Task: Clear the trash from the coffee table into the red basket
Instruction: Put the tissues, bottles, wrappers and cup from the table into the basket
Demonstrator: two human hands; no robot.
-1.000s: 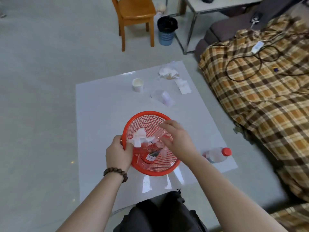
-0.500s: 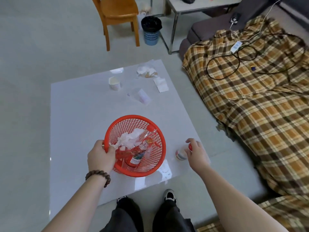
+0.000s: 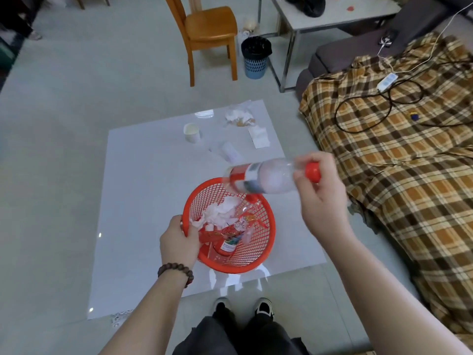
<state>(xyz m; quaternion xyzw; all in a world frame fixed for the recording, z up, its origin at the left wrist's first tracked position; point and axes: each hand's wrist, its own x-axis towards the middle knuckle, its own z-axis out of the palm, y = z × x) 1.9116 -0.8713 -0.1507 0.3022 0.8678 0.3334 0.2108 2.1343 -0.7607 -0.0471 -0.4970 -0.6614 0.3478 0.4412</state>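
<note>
A red mesh basket (image 3: 258, 252) stands near the front edge of the white coffee table (image 3: 143, 190), holding crumpled tissue, a wrapper and a small bottle. My left hand (image 3: 179, 242) grips its left rim. My right hand (image 3: 320, 190) holds a clear plastic bottle (image 3: 266, 179) with a red cap by its neck, lying sideways in the air above the basket's far rim. Farther back on the table lie a white paper cup (image 3: 192, 132), a clear plastic wrapper (image 3: 230, 152), a folded tissue (image 3: 259, 136) and a crumpled bag with tissue (image 3: 239, 116).
A sofa with a plaid cover (image 3: 399, 160) and cables runs along the right of the table. Beyond the table stand a wooden chair (image 3: 210, 32), a small blue bin with a black liner (image 3: 256, 57) and a metal-legged side table (image 3: 332, 19). My feet are at the table's front edge.
My right hand left the basket, reached to the bottle lying at the table's right edge, took hold of it and lifted it over the basket. My left hand stayed on the rim.
</note>
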